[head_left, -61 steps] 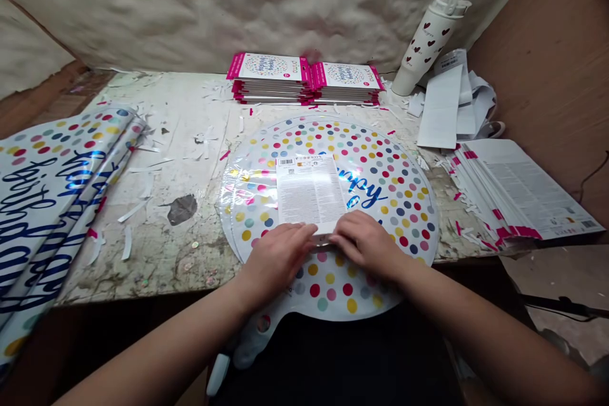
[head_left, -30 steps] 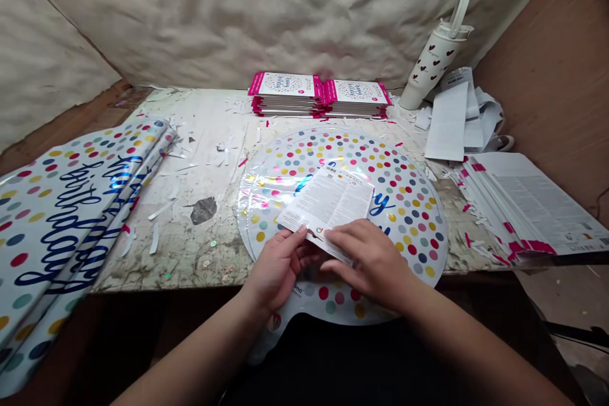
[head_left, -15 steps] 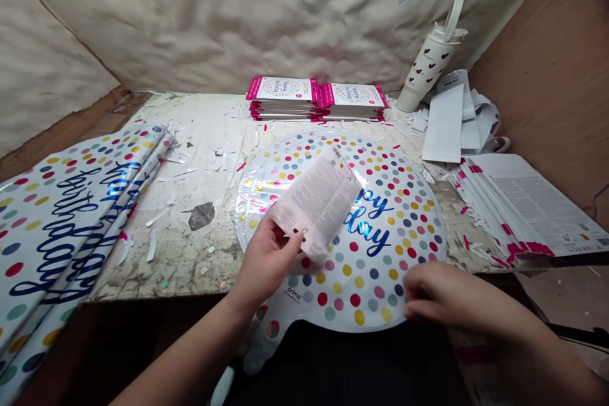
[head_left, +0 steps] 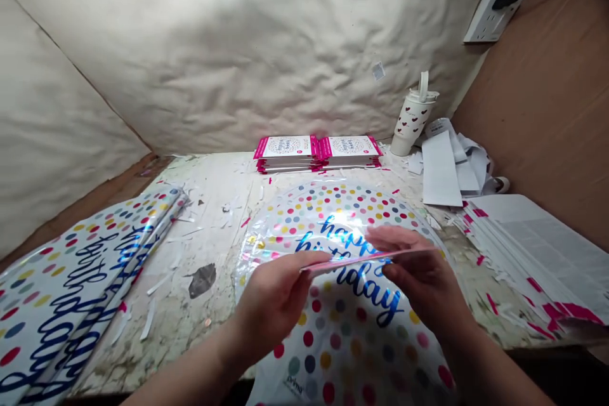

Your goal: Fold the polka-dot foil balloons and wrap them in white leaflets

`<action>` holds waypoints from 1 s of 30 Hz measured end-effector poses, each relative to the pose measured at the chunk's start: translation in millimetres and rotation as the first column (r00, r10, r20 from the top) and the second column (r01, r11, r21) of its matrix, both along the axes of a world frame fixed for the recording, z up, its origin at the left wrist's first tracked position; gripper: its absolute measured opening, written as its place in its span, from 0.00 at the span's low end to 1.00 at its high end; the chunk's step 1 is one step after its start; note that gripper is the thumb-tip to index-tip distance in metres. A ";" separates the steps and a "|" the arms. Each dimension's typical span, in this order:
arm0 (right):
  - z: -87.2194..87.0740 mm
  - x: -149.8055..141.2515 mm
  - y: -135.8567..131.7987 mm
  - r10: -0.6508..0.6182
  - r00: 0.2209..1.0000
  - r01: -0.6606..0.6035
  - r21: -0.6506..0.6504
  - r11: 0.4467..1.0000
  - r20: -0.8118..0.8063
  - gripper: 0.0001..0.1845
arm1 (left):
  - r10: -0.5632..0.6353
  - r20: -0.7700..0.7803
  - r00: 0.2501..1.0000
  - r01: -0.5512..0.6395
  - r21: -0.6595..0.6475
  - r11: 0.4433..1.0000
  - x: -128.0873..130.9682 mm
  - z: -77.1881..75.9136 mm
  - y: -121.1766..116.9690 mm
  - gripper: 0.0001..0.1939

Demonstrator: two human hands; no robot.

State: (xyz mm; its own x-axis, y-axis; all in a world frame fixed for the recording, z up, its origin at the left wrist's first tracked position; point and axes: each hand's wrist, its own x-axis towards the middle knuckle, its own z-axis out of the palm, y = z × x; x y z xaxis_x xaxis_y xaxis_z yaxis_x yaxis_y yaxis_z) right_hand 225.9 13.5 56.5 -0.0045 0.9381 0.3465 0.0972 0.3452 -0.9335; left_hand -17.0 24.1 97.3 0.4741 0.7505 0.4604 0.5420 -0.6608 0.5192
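Card [head_left: 354, 261] and right hand [head_left: 413, 266] have shifted since half a second ago: the card, then showing its printed face, is now nearly edge-on to the camera, and the right hand has come from the balloon's near right edge to the card's right end. The left hand [head_left: 276, 295] pinches the card's left end, thumb on top, other fingers mostly hidden beneath. The right hand's fingers and thumb stand apart, above and below the card; blur prevents telling whether they press on it. The card is suspended above the balloon [head_left: 343, 337], which lies on the bench [head_left: 209, 219] with its lettering partly covered. Probable faults: a loose left pinch could let the card slip onto the balloon; uneven pull between the hands could bend or crease it; a card corner dragged low could mark the film. Loose scraps [head_left: 231, 206] on the bench could cling to the film if the balloon is slid sideways.
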 end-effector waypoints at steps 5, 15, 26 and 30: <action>-31.9 20.1 13.9 -0.170 0.983 0.180 -0.176 0.968 0.068 0.23 | 0.418 -0.285 0.863 -0.289 0.400 0.870 -15.5 -2.8 124.6 0.22; -61.8 61.4 -22.9 -0.185 0.933 0.286 -0.322 0.903 0.310 0.17 | 0.353 -0.707 0.613 -0.342 0.165 0.925 -1.9 -28.8 305.5 0.22; -62.6 55.0 -32.3 -0.039 0.828 0.180 -0.198 0.963 0.560 0.12 | 0.469 -0.629 0.620 -0.488 0.158 0.858 80.6 -24.6 273.2 0.28; -62.2 45.3 -26.4 0.000 0.814 0.101 -0.142 0.985 0.580 0.10 | 0.399 -0.676 0.620 -0.500 0.051 0.864 97.8 -37.4 284.1 0.43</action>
State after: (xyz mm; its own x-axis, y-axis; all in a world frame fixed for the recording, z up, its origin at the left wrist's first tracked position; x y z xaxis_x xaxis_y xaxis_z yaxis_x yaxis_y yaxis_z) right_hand 271.2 -12.9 -5.7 -0.1070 0.9841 0.1419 0.6473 0.1773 -0.7413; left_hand 80.8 308.2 60.0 0.1969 0.9788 0.0566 0.9804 -0.1962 -0.0183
